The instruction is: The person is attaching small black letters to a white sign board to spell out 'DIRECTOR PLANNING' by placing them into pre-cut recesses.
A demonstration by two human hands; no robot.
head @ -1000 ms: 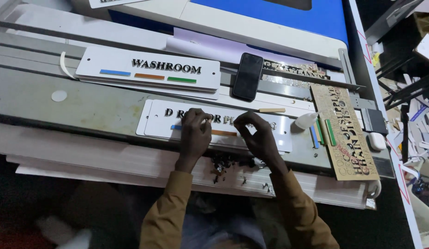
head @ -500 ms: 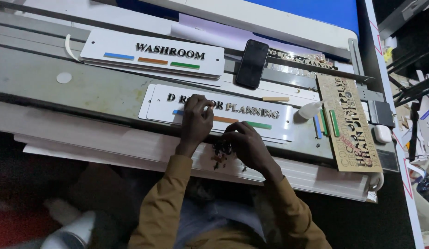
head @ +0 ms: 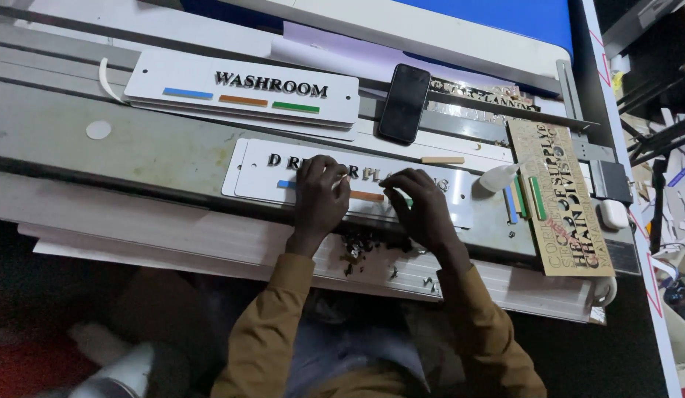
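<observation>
A long white sign plate [head: 254, 173] with raised black letters and short coloured strips lies on the grey bench. Both my hands rest on its middle. My left hand [head: 320, 197] pinches a thin pale stick [head: 339, 180] over the letters. My right hand [head: 422, 208] has its fingertips bent down onto the plate beside an orange strip [head: 367, 196]. Whether it holds anything is hidden. A small heap of loose black letters [head: 357, 247] lies on the white ledge just below my hands.
A second white sign plate [head: 151, 77] lies farther back. A black phone [head: 405, 102], a small white bottle [head: 497, 177], blue and green strips [head: 523, 200], a wooden strip [head: 442, 159] and a brown cut-out letter board [head: 571, 199] lie to the right. A white disc [head: 99, 130] lies left.
My right hand went down to the heap of loose letters and has come back up onto the plate. My left hand has stayed on the plate's middle.
</observation>
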